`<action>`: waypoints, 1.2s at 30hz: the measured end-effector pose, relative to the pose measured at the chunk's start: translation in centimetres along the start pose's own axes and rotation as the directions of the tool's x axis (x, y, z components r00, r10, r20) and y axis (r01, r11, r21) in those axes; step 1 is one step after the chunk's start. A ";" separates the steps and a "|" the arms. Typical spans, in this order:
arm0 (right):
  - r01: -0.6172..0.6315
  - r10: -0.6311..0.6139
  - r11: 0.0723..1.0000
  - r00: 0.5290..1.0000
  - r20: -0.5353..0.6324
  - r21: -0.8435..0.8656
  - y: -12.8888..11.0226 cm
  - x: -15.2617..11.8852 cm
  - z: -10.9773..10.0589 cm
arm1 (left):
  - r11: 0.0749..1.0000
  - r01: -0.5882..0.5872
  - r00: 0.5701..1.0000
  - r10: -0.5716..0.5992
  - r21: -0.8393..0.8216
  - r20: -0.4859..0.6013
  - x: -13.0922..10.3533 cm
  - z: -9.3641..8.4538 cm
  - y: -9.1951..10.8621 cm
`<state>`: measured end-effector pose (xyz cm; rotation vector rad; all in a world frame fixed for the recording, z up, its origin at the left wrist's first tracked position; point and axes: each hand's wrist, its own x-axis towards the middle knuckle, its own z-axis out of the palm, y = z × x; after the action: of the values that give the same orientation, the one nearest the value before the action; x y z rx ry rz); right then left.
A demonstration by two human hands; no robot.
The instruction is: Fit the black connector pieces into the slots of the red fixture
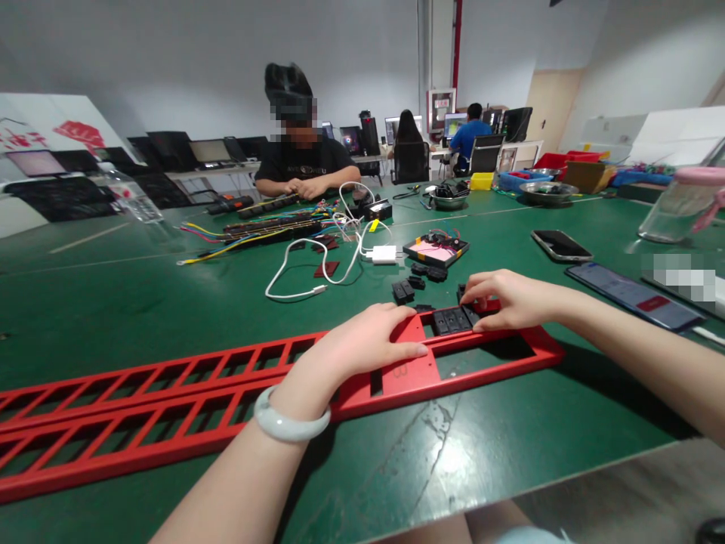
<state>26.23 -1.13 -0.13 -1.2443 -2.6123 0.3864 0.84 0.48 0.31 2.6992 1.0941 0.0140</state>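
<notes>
A long red plastic frame [170, 393] with many rectangular slots lies across the green table [113, 302] in front of me. My left hand [362, 344], with a pale bangle on the wrist, rests flat on the frame's solid part, fingers spread. My right hand [507, 298] presses its fingertips onto black socket modules [453, 319] seated in the frame's right end. Loose black modules [416, 283] lie just beyond the frame.
A white cable with charger [382, 255], a small tray of parts [436, 249], two phones [560, 245] [631, 293] and a jar [680, 211] lie on the table. A person sits opposite with black strips and coloured wires [266, 227]. Two more people sit at desks far back.
</notes>
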 end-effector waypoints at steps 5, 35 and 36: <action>0.009 -0.009 1.000 1.000 -0.005 0.024 0.2 0.0 0.0 | 1.000 -0.013 1.000 0.013 -0.002 -0.001 0.0 0.0 0.0; -0.055 0.055 0.998 0.998 0.008 0.035 0.2 0.3 -0.1 | 1.000 -0.006 1.000 0.006 -0.015 0.002 0.0 0.1 -0.4; -0.059 0.059 0.998 0.998 0.014 0.032 0.1 0.3 -0.1 | 1.000 -0.007 1.000 0.007 -0.015 0.003 0.0 0.1 -0.3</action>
<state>26.17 -0.79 -0.08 -1.3151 -2.5740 0.4466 0.63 0.71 0.12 2.6890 1.0796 0.0189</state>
